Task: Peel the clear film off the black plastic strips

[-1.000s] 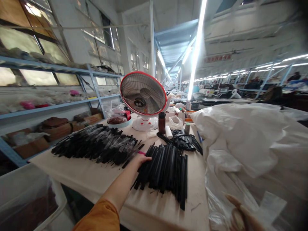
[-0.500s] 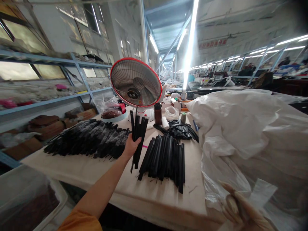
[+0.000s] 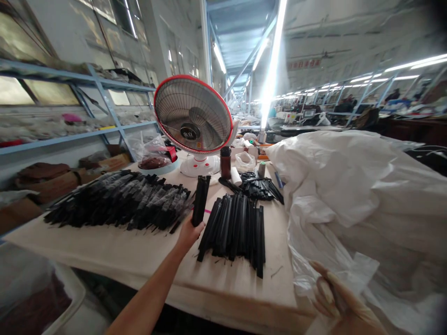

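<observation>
My left hand (image 3: 189, 232) is closed around the lower end of a small bundle of black strips (image 3: 200, 200), held upright above the table. Just right of it, a fanned stack of black strips (image 3: 232, 228) lies on the table. A wide heap of black strips (image 3: 118, 200) spreads out on the left, some with pale, shiny parts. At the lower right, over the white plastic sheeting (image 3: 349, 186), is my right hand (image 3: 337, 298). Its index finger stretches out and the other fingers are loosely bent, with nothing visible in them.
A red-rimmed fan-shaped appliance (image 3: 193, 116) stands behind the strips. Near it are a brown jar (image 3: 226, 163), a white roll (image 3: 235, 177), a thread cone (image 3: 261, 169) and a smaller pile of black pieces (image 3: 261, 188). A white bin (image 3: 75, 298) stands at the lower left.
My left hand has moved slightly lower on the bundle, and its strips are now gathered closer together instead of fanned. My view has shifted a little. The right hand stays low over the sheeting.
</observation>
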`<state>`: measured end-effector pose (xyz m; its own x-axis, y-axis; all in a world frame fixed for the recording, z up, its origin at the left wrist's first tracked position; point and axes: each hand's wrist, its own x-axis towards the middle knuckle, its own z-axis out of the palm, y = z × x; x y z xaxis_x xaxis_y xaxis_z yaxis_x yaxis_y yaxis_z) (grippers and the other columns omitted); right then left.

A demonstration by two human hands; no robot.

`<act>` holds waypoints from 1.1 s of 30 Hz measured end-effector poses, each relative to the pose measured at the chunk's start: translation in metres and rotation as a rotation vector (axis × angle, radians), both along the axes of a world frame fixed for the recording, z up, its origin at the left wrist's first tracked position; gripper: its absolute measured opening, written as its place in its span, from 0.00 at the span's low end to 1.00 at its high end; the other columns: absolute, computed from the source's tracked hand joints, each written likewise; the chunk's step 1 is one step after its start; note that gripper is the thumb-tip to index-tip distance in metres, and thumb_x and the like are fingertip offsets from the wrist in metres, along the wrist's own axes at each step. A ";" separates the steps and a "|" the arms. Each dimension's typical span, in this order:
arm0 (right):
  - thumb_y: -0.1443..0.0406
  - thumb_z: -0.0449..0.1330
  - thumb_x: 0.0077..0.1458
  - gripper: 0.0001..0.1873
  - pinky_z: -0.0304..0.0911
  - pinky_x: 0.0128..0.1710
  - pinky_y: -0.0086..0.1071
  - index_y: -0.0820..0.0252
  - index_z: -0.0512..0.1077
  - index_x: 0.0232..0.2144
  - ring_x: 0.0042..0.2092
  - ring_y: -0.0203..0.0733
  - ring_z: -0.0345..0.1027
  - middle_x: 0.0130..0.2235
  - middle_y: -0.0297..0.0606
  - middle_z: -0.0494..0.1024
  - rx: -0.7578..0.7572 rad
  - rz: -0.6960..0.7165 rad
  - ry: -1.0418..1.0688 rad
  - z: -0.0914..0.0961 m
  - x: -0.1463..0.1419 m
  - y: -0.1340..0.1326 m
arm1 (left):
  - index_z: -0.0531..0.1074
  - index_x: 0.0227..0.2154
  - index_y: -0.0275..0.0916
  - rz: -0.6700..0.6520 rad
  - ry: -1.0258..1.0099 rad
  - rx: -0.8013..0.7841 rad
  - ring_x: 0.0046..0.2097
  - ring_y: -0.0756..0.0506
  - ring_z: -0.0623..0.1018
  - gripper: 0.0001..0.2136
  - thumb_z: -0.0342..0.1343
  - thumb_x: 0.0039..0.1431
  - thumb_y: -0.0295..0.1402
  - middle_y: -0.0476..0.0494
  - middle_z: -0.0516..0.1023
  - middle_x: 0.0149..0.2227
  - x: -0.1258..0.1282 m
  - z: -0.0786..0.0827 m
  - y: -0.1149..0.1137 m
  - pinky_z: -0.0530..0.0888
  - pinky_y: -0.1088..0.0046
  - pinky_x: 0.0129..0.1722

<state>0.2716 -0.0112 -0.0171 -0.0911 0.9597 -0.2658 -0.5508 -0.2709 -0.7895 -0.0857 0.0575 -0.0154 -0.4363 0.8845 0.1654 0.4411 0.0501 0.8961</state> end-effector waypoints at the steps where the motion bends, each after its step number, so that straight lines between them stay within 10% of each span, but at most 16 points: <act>1: 0.61 0.65 0.44 0.14 0.59 0.16 0.27 0.54 0.76 0.37 0.17 0.30 0.54 0.19 0.28 0.62 -0.015 -0.021 0.052 0.002 -0.002 0.002 | 0.70 0.29 0.38 -0.051 -0.053 -0.015 0.28 0.45 0.77 0.10 0.59 0.42 0.36 0.51 0.73 0.23 0.006 0.009 -0.001 0.73 0.71 0.29; 5: 0.70 0.63 0.45 0.14 0.67 0.29 0.22 0.60 0.75 0.38 0.25 0.29 0.67 0.26 0.30 0.74 -0.105 -0.090 0.369 0.015 -0.018 0.017 | 0.71 0.36 0.37 -0.328 -0.214 -0.153 0.26 0.46 0.76 0.17 0.60 0.42 0.40 0.49 0.76 0.24 0.057 0.031 -0.013 0.72 0.71 0.26; 14: 0.67 0.53 0.58 0.12 0.65 0.46 0.29 0.59 0.73 0.43 0.47 0.35 0.71 0.46 0.38 0.78 -0.004 -0.005 0.401 0.013 -0.017 0.036 | 0.74 0.36 0.34 -0.698 -0.480 -0.482 0.27 0.49 0.72 0.17 0.63 0.41 0.35 0.50 0.74 0.24 0.161 0.014 -0.048 0.68 0.74 0.29; 21: 0.58 0.59 0.54 0.11 0.63 0.47 0.35 0.56 0.73 0.39 0.46 0.40 0.71 0.43 0.37 0.78 0.064 0.017 0.354 0.001 -0.004 0.039 | 0.68 0.24 0.37 -0.678 -0.426 -0.507 0.24 0.51 0.70 0.09 0.62 0.40 0.30 0.54 0.70 0.20 0.184 0.010 -0.052 0.66 0.76 0.27; 33: 0.52 0.63 0.48 0.17 0.48 0.23 0.27 0.62 0.73 0.27 0.22 0.30 0.55 0.20 0.28 0.65 0.113 0.350 -0.440 -0.013 -0.005 0.009 | 0.66 0.26 0.37 -0.634 -0.363 -0.345 0.26 0.50 0.71 0.09 0.61 0.46 0.34 0.52 0.71 0.21 0.198 0.020 -0.042 0.68 0.76 0.28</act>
